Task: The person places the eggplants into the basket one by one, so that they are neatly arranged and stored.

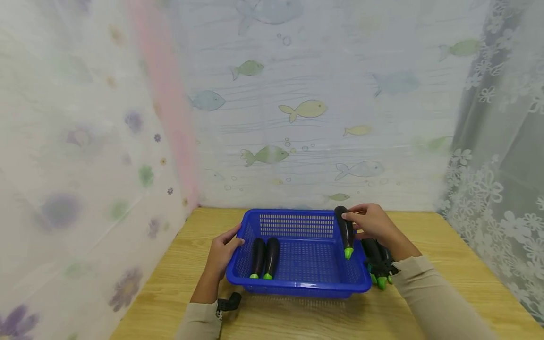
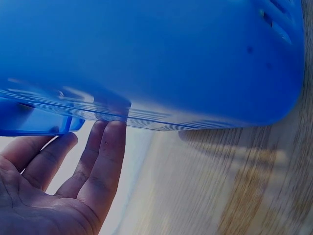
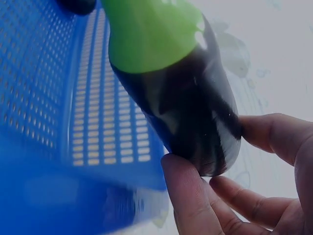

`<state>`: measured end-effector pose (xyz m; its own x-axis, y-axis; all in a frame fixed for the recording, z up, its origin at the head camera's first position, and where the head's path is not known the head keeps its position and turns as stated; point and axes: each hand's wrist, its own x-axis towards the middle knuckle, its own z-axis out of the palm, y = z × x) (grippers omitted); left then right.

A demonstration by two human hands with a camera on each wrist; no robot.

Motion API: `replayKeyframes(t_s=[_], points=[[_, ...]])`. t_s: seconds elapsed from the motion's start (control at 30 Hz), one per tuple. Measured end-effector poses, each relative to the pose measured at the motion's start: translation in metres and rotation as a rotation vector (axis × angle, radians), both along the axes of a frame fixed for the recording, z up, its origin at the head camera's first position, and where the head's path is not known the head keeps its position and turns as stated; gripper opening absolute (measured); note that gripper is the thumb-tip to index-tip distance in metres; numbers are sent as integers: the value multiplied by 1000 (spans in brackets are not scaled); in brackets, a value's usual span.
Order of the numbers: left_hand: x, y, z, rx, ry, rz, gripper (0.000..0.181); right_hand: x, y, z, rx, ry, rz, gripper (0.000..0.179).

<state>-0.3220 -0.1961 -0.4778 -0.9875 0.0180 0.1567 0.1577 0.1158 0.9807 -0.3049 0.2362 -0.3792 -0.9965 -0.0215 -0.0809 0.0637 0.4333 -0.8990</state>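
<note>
A blue plastic basket (image 1: 297, 284) with slotted walls stands on the table. At its left side my left hand (image 1: 223, 252) holds the rim, thumb on top; the left wrist view shows fairly straight fingers (image 2: 110, 152) against the outer wall. My right hand (image 1: 371, 222) pinches a dark eggplant (image 1: 345, 226) with a bright green stem end over the basket's right side. The stem end points down toward the front. Two eggplants, a left one (image 1: 257, 257) and a right one (image 1: 272, 257), lie side by side in the left part of the basket.
More eggplants (image 1: 374, 257) lie on the wooden table (image 1: 442, 250) just right of the basket, partly hidden by my right wrist. A black wrist mount (image 1: 229, 302) sits by my left sleeve. Fish-patterned sheeting (image 1: 306, 156) hangs behind the table, with a lace curtain at right.
</note>
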Motion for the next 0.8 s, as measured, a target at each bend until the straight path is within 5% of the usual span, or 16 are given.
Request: replayKeyframes(t_s=[0.8], points=[[1,-1,0,9,1,-1,52,-15,-49,-10,-69,-28,59,59]])
